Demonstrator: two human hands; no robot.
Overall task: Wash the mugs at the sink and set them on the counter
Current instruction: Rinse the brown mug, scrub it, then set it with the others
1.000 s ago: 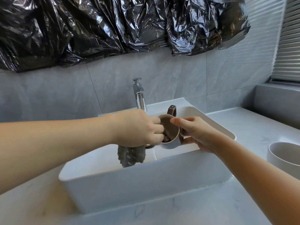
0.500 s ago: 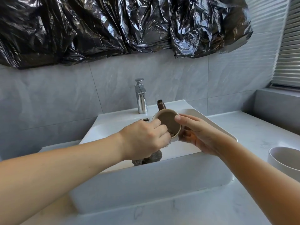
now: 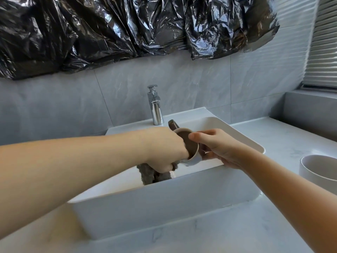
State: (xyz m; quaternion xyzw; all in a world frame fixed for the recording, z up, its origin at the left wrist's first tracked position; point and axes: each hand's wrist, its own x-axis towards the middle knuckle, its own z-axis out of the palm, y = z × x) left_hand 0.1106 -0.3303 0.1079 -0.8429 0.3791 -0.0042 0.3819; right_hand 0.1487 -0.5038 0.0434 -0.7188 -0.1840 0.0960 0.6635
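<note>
Over the white sink point(image 3: 164, 207) we hold a brown mug point(image 3: 191, 152) tipped on its side, mouth turned toward our left, handle pointing up and back toward the chrome faucet point(image 3: 155, 106). Our right hand point(image 3: 218, 148) wraps the mug from the outside, thumb lying along the rim and fingers curled under the body. Our left hand point(image 3: 164, 150) is closed around a grey cloth point(image 3: 153, 175), fingers pushed into the mug's mouth, with the loose end of the cloth hanging below the fist into the basin. No water runs from the faucet that we can see.

We judge this to be the scrubbing step on this mug: the inside is being wiped, and neither rinsing nor setting down has come yet. A pale mug point(image 3: 319, 170) stands on the grey counter point(image 3: 273, 143) at our right, well apart from the sink; whether it is already washed we cannot tell.

Next we would need to draw the cloth out, free one hand for the faucet, rinse, and carry the mug right to the counter. A firm right-hand grip matters, since the mug is probably wet and may be slippery.
</note>
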